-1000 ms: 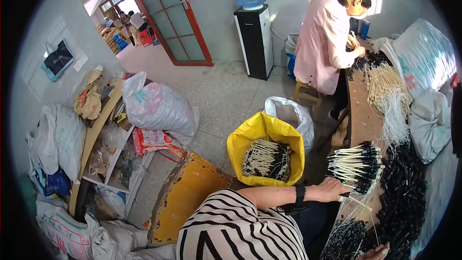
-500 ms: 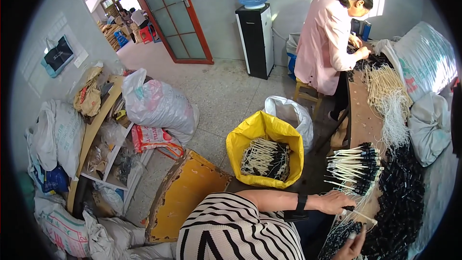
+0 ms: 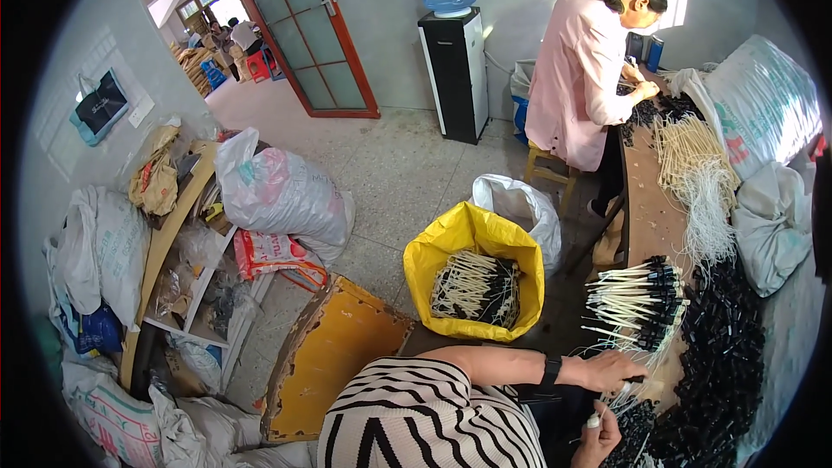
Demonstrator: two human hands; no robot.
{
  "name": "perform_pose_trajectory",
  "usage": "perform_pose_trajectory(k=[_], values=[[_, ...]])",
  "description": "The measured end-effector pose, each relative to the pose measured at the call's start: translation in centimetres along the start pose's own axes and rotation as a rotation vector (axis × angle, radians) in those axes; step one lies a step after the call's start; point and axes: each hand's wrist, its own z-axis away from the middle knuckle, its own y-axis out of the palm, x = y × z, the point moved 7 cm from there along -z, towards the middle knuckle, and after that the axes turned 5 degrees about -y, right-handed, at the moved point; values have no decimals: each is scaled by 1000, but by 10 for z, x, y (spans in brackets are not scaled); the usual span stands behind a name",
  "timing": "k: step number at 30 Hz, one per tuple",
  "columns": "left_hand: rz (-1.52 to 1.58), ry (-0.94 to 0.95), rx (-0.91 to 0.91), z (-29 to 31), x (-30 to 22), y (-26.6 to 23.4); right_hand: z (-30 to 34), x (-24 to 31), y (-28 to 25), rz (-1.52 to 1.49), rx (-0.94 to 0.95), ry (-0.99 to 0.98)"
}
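Note:
My left hand (image 3: 612, 371), with a black band on its wrist, is closed over the near end of the table. A small black piece (image 3: 637, 379) sticks out between its fingers, with pale strands below it. Close beneath, my right hand (image 3: 598, 438) has its fingers bent together, white wraps on the fingertips; what they pinch is too small to make out. Just beyond my left hand lies a fanned stack of pale sticks with black ends (image 3: 634, 302). A large heap of black pieces (image 3: 721, 355) covers the table beside both hands.
A yellow bag (image 3: 418, 270) of similar sticks stands left of the table, with a white sack (image 3: 546, 225) behind it. Bundles of pale sticks (image 3: 693, 152) and full sacks (image 3: 767, 108) line the table. At its far end a person in pink (image 3: 568, 78) handles black pieces.
My right hand has moved left, toward my body, and its fingers have drawn together. The pale stick that reached right from my left hand no longer shows there.

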Motion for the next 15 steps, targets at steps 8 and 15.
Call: perform_pose_trajectory(k=[8, 15], values=[[169, -194, -65, 0, 33, -2, -5, 15, -30, 688, -222, -289], [309, -83, -22, 9, 6, 4, -13, 8, -4, 1125, -231, -359]])
